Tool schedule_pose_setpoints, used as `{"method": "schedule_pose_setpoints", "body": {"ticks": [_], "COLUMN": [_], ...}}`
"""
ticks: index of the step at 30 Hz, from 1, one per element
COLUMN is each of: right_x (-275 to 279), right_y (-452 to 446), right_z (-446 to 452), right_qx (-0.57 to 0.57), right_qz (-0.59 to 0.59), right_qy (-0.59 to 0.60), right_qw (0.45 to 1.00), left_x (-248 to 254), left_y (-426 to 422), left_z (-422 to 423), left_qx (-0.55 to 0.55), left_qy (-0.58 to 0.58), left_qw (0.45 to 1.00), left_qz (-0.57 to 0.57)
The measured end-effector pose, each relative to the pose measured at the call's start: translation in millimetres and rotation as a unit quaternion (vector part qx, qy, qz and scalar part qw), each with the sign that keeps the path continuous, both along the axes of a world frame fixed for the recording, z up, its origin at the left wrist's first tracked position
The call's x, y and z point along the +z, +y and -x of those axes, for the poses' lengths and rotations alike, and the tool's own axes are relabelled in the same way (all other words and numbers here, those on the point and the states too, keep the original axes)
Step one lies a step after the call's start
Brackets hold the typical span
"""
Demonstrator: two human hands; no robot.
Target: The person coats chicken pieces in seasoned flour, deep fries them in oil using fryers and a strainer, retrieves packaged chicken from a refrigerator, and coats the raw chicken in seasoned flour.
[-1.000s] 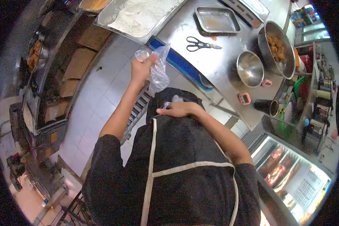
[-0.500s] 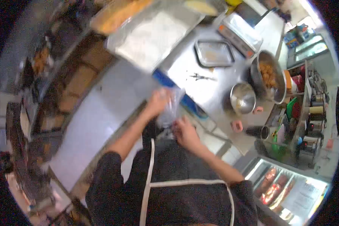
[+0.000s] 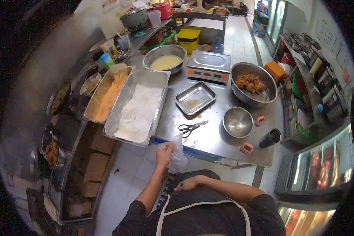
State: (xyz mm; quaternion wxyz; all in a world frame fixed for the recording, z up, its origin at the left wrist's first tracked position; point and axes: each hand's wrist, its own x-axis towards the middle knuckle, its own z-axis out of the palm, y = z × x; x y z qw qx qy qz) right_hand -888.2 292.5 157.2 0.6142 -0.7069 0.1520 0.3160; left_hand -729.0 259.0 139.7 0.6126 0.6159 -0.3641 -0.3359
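Note:
My left hand (image 3: pixel 165 153) is closed on a clear plastic bag (image 3: pixel 177 156), which hangs beside the near edge of the steel table (image 3: pixel 212 141). Close to the dark apron (image 3: pixel 208 214), my right hand (image 3: pixel 189 183) has its fingers pressed together at waist height; what they hold, if anything, is too small to tell. Black-handled scissors (image 3: pixel 191 128) lie on the table beyond the bag. A deep tray of white flour (image 3: pixel 139 108) stands to their left, and an empty steel tray (image 3: pixel 195 99) lies behind them.
A digital scale (image 3: pixel 209 65), a bowl of fried pieces (image 3: pixel 252 84), a smaller steel bowl (image 3: pixel 238 122), two pink timers, a black cup (image 3: pixel 270 138) and a bowl of pale liquid (image 3: pixel 165 62) stand on the table. A lit display fridge (image 3: pixel 322 165) is at the right.
The view has tilted up, showing more of the table and room. My hands came near each other at the bag, then parted; the left still holds it.

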Motion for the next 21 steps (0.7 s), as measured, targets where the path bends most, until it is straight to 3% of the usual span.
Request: {"method": "schedule_pose_setpoints", "body": {"ticks": [3, 4, 5, 7, 8, 9, 10, 11, 13, 15, 16, 17, 18, 20, 21], "right_x": [17, -16, 10, 64, 76, 82, 65, 38, -2, -7, 3, 21, 41, 52, 56], "right_y": [-5, -1, -12, -32, -45, -52, -54, -59, -75, -77, -78, -80, -82, -92, -98], "right_z": [4, 11, 23, 55, 72, 81, 78, 73, 63, 59, 60, 64, 74, 79, 87], "right_qx": [0.022, -0.016, -0.016, -0.072, -0.199, -0.323, -0.483, -0.623, -0.611, -0.597, -0.663, -0.722, -0.748, -0.791, -0.781], "right_qz": [0.041, 0.019, 0.024, 0.007, 0.003, -0.003, 0.064, 0.129, 0.17, 0.207, 0.151, 0.095, 0.09, 0.085, 0.084], "right_qy": [0.093, 0.024, 0.025, -0.098, -0.099, -0.102, -0.177, -0.243, -0.241, -0.245, -0.264, -0.28, -0.241, -0.227, -0.202], "right_qw": [0.995, 0.999, 0.999, 0.993, 0.975, 0.941, 0.855, 0.733, 0.735, 0.735, 0.684, 0.626, 0.612, 0.561, 0.585], "left_x": [21, 21, 16, 1, -5, -7, -1, 12, 24, 33, 47, 64, 78, 93, 94], "left_y": [-2, -8, -7, -2, 0, 0, 0, -2, -7, -17, -22, -24, -25, -28, -30], "left_z": [4, 3, 4, 10, 9, 8, 15, 31, 61, 78, 79, 81, 85, 92, 92], "left_qx": [-0.057, -0.057, -0.049, -0.042, -0.044, -0.046, -0.045, -0.062, -0.081, -0.132, -0.132, -0.134, -0.134, -0.164, -0.192], "left_qy": [-0.046, -0.049, 0.004, 0.064, 0.046, 0.026, 0.028, -0.017, -0.058, 0.058, 0.058, 0.185, 0.313, 0.363, 0.408], "left_qw": [0.992, 0.993, 0.996, 0.995, 0.996, 0.996, 0.996, 0.995, 0.99, 0.988, 0.988, 0.972, 0.939, 0.912, 0.884], "left_qz": [-0.099, -0.091, -0.074, -0.057, -0.062, -0.067, -0.067, -0.081, -0.102, -0.049, -0.046, -0.05, -0.058, -0.094, -0.121]}}
